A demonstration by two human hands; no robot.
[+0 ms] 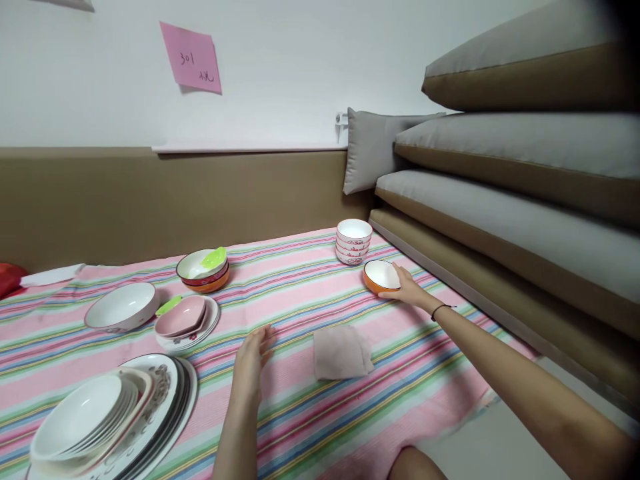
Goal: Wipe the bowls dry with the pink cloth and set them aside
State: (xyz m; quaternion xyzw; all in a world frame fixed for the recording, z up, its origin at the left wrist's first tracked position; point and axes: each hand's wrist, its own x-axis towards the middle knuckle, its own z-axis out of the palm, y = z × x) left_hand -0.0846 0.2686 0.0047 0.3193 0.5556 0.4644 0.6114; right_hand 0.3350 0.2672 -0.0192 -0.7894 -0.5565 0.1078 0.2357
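My right hand (407, 288) is closed on the near right side of an orange bowl (376, 285) with a white inside and a dark rim. The bowl is at the cloth's right side, just in front of a stack of white bowls (354, 241) with red patterns. Over the middle of the cloth, my left hand (254, 353) has its fingers apart and holds nothing. A folded greyish-white cloth (341, 352) lies between my two arms.
Left of my left hand are stacked plates (187, 400), pink dishes (181, 317) on white plates, and a large white bowl (123, 308). Behind them sit stacked bowls (203, 270) with a green item inside. Thick cushions (505, 200) rise along the right edge.
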